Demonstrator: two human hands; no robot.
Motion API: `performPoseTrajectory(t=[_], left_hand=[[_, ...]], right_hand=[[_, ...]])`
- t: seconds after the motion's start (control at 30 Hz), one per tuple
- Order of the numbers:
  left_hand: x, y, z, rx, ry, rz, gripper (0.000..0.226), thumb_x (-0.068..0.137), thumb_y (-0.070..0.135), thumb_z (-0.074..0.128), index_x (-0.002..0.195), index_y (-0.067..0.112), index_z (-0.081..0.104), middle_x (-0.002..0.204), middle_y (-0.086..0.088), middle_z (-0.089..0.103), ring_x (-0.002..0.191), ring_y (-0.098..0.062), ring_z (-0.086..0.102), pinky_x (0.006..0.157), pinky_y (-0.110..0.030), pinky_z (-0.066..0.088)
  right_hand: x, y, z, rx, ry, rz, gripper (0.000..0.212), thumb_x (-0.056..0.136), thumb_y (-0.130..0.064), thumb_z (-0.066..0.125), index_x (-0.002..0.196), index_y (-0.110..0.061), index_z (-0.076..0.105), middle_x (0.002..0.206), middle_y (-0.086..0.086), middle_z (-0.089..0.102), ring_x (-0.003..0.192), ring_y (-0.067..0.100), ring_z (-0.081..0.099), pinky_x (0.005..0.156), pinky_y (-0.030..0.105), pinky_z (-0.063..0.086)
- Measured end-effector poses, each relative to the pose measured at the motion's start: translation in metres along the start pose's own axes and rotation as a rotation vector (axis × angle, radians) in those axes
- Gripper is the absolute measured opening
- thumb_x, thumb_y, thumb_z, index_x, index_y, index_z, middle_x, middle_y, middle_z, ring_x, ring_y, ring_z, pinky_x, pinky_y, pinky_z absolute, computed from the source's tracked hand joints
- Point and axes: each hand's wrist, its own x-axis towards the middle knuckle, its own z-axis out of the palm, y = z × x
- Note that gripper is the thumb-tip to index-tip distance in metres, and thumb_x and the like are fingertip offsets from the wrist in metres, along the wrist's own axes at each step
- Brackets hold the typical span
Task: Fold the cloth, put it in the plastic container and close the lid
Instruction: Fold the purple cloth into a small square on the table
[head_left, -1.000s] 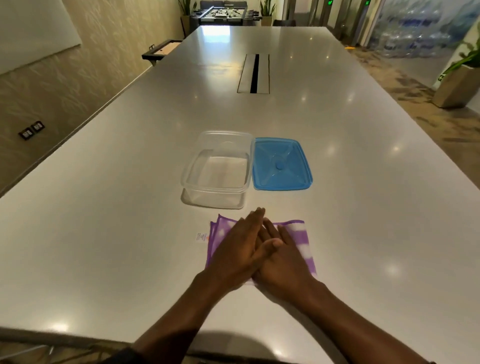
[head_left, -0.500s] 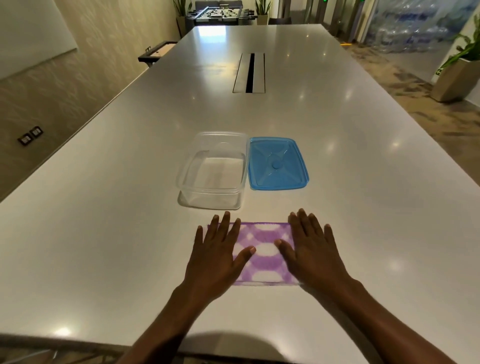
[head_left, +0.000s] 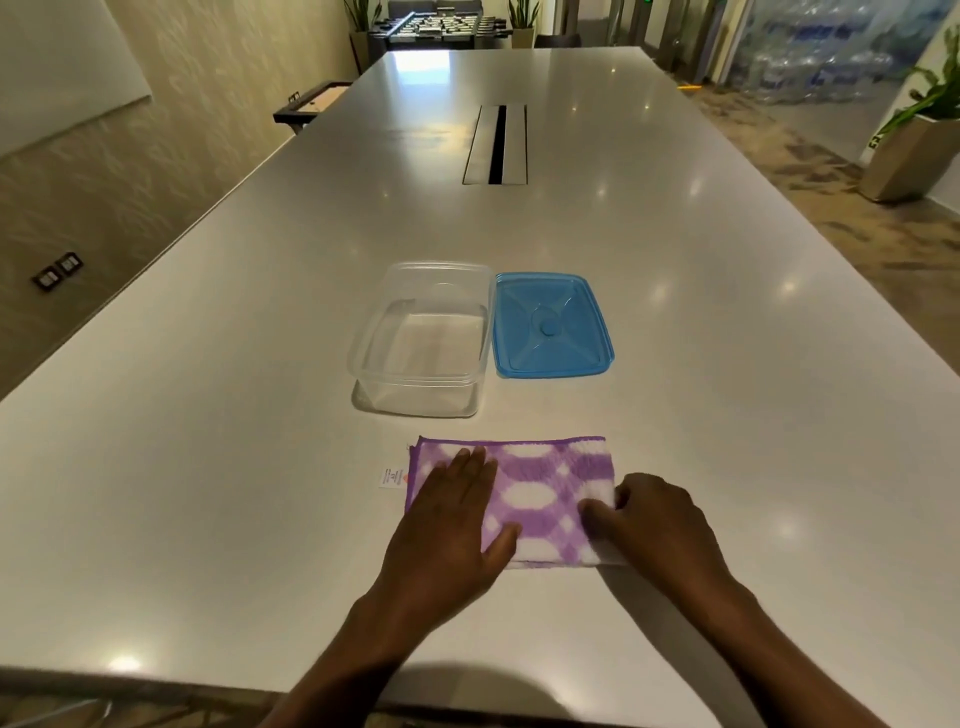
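Observation:
A purple-and-white patterned cloth (head_left: 540, 493) lies folded into a rectangle on the table near me, with a small white tag (head_left: 392, 476) sticking out at its left edge. My left hand (head_left: 457, 525) rests flat on the cloth's left half, fingers together. My right hand (head_left: 654, 519) curls around the cloth's right edge, pinching it between thumb and fingers. Just beyond the cloth stands a clear plastic container (head_left: 423, 338), empty and without a lid. The blue lid (head_left: 550, 325) lies flat on the table, touching the container's right side.
All of this is on a long glossy white table (head_left: 208, 467). A cable slot (head_left: 496, 144) sits in the table's middle farther away. A planter (head_left: 909, 150) stands on the floor at the right, a wall runs along the left.
My hands were stacked on the cloth's middle, then slid apart over it. Now the left hand stays flat on the left half and the right hand has closed on the right edge.

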Motion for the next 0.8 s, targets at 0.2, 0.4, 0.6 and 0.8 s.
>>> performPoseTrajectory(t=[0.2, 0.4, 0.6, 0.8], left_hand=[[0.000, 0.007, -0.009, -0.013, -0.004, -0.009, 0.078, 0.087, 0.063, 0.028, 0.151, 0.022, 0.006, 0.160, 0.004, 0.009, 0.144, -0.004, 0.000, 0.116, -0.021, -0.003], [0.002, 0.011, -0.019, -0.357, -0.017, 0.015, 0.072, 0.090, 0.043, 0.049, 0.150, 0.030, 0.010, 0.155, 0.011, 0.027, 0.141, -0.007, 0.027, 0.117, -0.030, 0.025], [0.000, -0.020, -0.026, -1.104, 0.045, -0.171, 0.081, 0.075, 0.050, 0.066, 0.141, 0.040, 0.021, 0.144, 0.021, 0.040, 0.132, -0.001, 0.043, 0.108, -0.025, 0.038], [0.003, -0.032, -0.033, -1.294, 0.215, -0.376, 0.039, 0.096, 0.009, 0.048, 0.113, 0.042, 0.059, 0.131, 0.004, 0.060, 0.119, -0.017, 0.059, 0.103, -0.041, 0.046]], right_hand=[[0.000, -0.032, -0.008, 0.352, 0.009, -0.069, 0.022, 0.082, -0.023, 0.065, 0.073, -0.015, 0.047, 0.067, -0.001, 0.052, 0.062, 0.016, 0.047, 0.056, 0.034, 0.045], [-0.025, -0.086, -0.005, 0.369, -0.019, -0.284, 0.033, 0.091, -0.032, 0.062, 0.121, -0.022, 0.053, 0.104, -0.008, 0.063, 0.090, 0.008, 0.064, 0.075, 0.017, 0.049], [-0.038, -0.096, 0.032, 0.099, -0.037, -0.612, 0.041, 0.089, -0.045, 0.052, 0.121, -0.020, 0.059, 0.116, -0.001, 0.063, 0.104, 0.016, 0.057, 0.084, 0.022, 0.043], [-0.041, -0.067, 0.066, -0.240, -0.252, -0.687, 0.100, 0.080, -0.079, 0.041, 0.154, -0.030, -0.005, 0.159, -0.004, -0.019, 0.150, 0.022, -0.013, 0.119, 0.037, -0.010]])
